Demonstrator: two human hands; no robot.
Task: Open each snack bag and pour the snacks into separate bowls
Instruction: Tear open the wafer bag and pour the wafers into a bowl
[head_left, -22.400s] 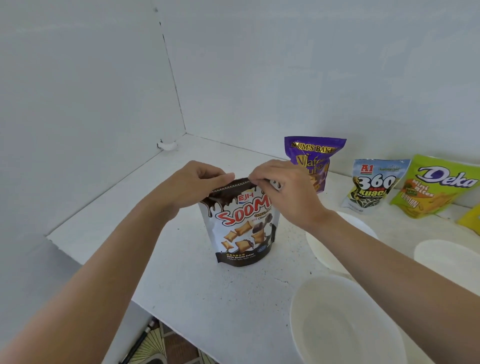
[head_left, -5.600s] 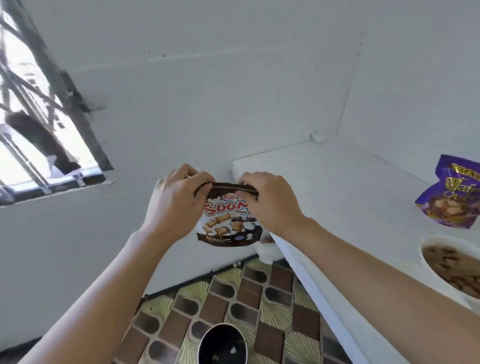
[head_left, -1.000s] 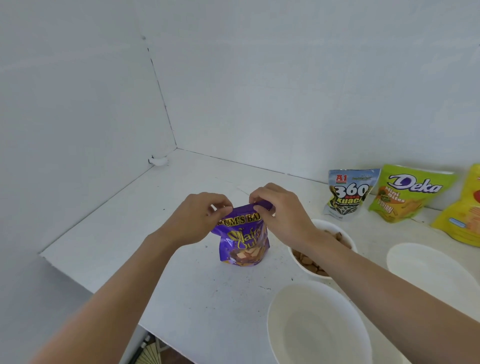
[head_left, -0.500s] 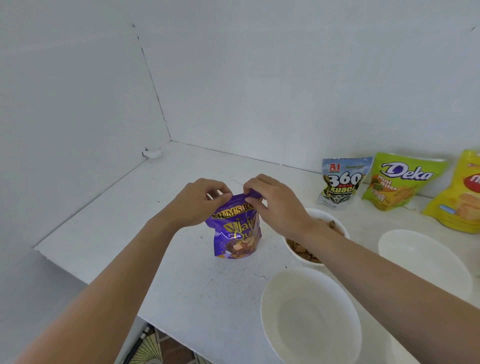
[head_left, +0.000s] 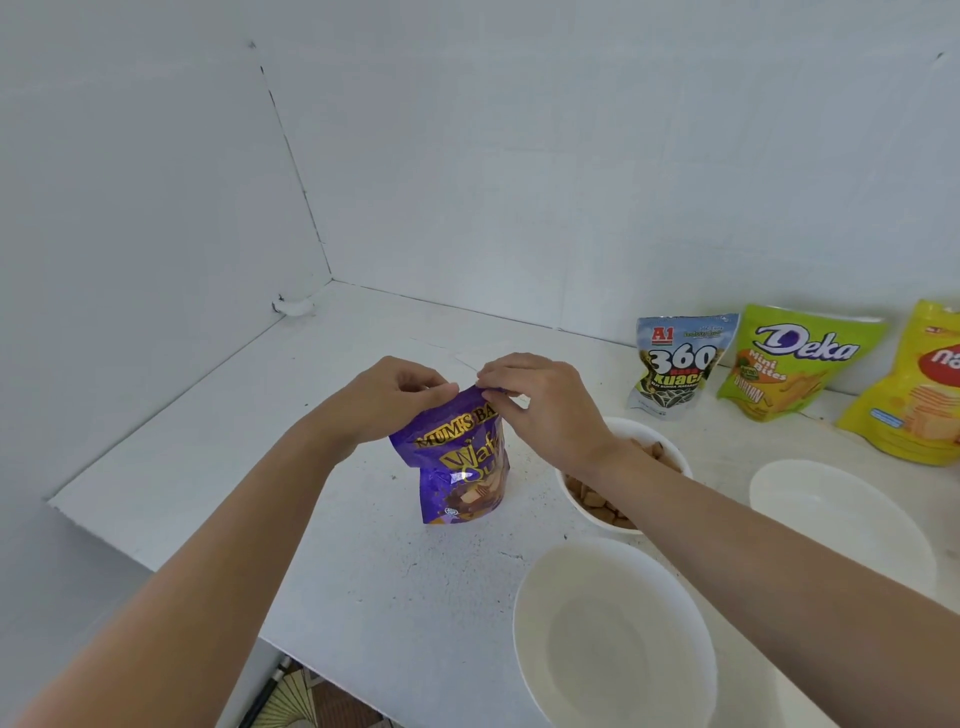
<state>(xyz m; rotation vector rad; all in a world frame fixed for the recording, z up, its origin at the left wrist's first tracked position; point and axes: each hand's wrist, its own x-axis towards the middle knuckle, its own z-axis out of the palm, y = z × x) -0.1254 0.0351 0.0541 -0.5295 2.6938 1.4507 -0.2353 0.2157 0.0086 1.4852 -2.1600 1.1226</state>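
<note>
Purple bag (head_left: 457, 462) upright on tabletop (head_left: 218, 441) left of filled bowl (head_left: 670, 457); since 1 s ago left hand (head_left: 387, 397) and right hand (head_left: 540, 402) keep fingers pinched shut on its top, now more crumpled, tear probably starting, pour pending.

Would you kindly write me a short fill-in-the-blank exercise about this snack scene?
1. Both hands, left hand and right hand, pinch the top of the ____ bag.
2. The bowl under the right forearm holds ____ snacks.
3. The Deka bag is mainly ____.

Answers: purple; brown; green
</note>
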